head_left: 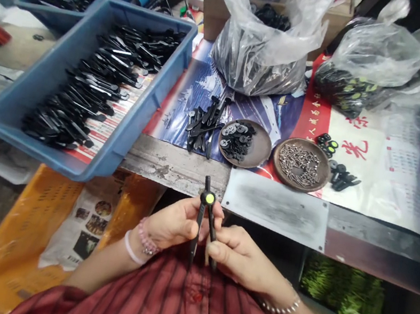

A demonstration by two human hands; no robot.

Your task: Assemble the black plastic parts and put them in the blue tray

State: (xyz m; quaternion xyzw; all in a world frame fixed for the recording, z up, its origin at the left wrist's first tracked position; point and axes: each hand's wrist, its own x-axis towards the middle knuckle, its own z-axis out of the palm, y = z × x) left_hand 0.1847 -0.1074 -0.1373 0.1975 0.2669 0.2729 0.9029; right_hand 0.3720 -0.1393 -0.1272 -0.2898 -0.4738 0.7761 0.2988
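Observation:
A black drawing compass (200, 215) with a yellow-green disc at its hinge is held in front of my body, its legs spread slightly and pointing down. My left hand (178, 222) grips its left leg near the hinge. The right leg lies between the thumb and fingers of my right hand (239, 254). On the bench just ahead are a round dish of small black discs (262, 147) and a brown dish of small metal screws or pins (327, 172). Loose black parts (203, 126) lie left of the dishes.
A blue tray (113, 153) of black compasses or legs stands at the left, with another blue bin (37, 8) behind it. Plastic bags of parts (259, 63) stand at the back. A grey metal plate (278, 204) lies along the bench edge; an orange crate (14, 231) sits below left.

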